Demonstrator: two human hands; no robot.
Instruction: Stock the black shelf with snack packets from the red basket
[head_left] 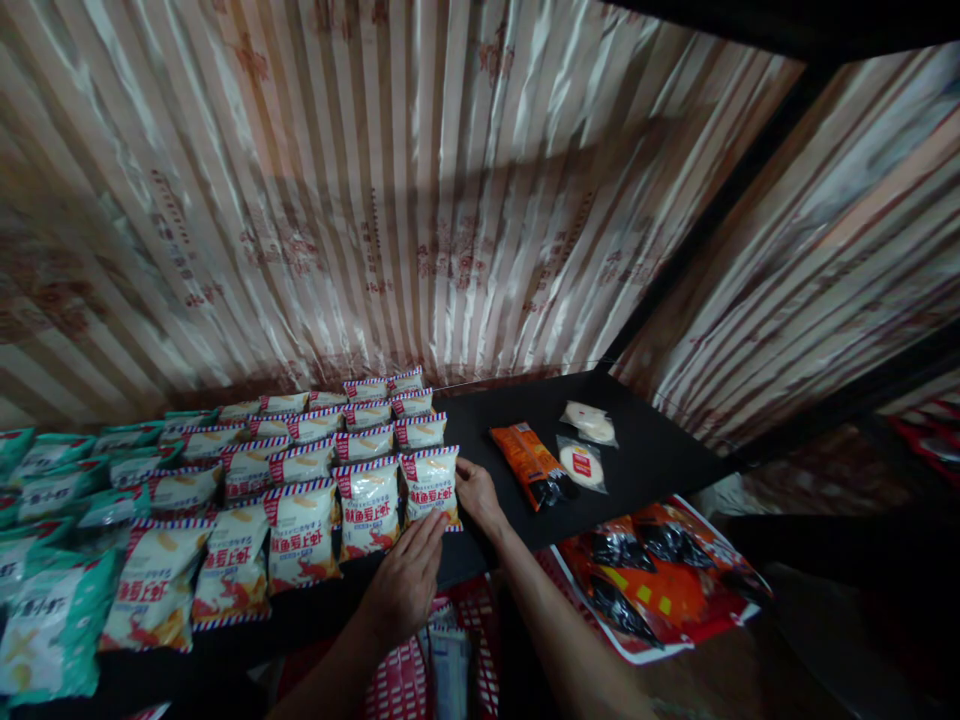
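Observation:
Rows of white snack bags with red and blue striped edges stand upright on a black shelf (465,420). At the right end of the front row is a white snack bag (430,482), with a hand on either side. My left hand (409,570) lies against its lower front, fingers stretched out and side by side. My right hand (478,493) touches its right edge, fingers partly curled and partly hidden behind the bag. Left of it stands another white snack bag (368,505).
Teal bags (56,620) stand at the far left. An orange packet (529,465) and round white packets (581,464) lie right of my hands. Below are a red basket (487,640) and a white-rimmed crate (652,655) of orange packets. A striped curtain (450,200) hangs behind.

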